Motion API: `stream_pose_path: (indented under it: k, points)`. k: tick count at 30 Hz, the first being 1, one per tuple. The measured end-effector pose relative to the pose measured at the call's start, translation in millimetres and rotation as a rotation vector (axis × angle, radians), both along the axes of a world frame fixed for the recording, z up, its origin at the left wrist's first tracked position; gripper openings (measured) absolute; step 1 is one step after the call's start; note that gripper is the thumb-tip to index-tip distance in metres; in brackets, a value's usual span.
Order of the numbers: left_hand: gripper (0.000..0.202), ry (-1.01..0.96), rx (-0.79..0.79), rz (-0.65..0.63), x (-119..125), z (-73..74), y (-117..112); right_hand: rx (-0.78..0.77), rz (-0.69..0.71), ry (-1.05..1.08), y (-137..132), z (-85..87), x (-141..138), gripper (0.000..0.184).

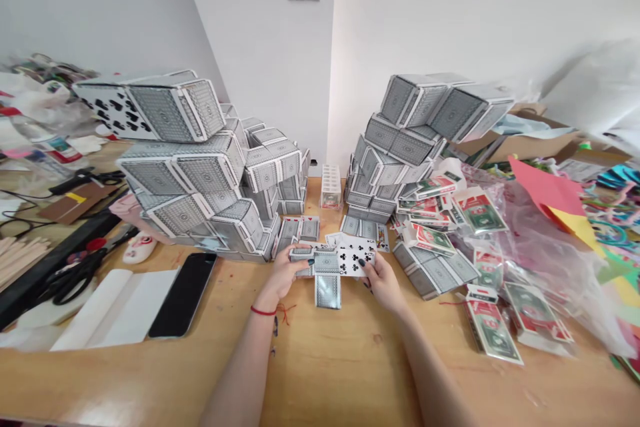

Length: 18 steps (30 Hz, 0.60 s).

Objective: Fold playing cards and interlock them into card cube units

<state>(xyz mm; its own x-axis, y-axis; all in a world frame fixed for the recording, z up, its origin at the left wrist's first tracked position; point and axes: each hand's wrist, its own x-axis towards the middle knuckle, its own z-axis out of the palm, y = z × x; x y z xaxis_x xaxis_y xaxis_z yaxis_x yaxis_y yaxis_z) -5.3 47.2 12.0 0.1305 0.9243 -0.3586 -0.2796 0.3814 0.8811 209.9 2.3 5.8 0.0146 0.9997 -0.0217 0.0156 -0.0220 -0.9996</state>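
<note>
Grey-backed playing cards [327, 288] sit right in the middle of the action on this wooden table [345, 373]! The left hand [283, 275], a red string bracelet [263, 311] at its wrist, is clamped on a small grey-backed pack [302, 255], while the right hand [384, 281] pinches the near edge of a club-faced card [356, 255]. The hands are close together but not touching, with the cards bridging the gap between them. That club card lies with its long axis running side to side, and the right hand is the nearer one. Just below, between both hands, the grey-backed cards point straight toward the person along their long axis! Towering on both sides are stacks of boxed card decks [190, 173], with red-and-green wrapped decks [480, 210] out to the right and a black smartphone [184, 293] to the left.
</note>
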Motion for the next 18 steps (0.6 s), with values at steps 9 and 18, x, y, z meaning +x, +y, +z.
stream_pose_path:
  k: [9, 18]
  points:
    - [0.038, 0.014, 0.030, -0.028, -1.4, -5.0, 0.9, -0.022, 0.043, 0.009, 0.6, -6.9, 4.6, 0.026]
    - [0.035, 0.066, 0.076, -0.052, 0.3, -0.9, -1.0, -0.070, 0.063, 0.021, 0.6, -16.7, 6.0, 0.026]
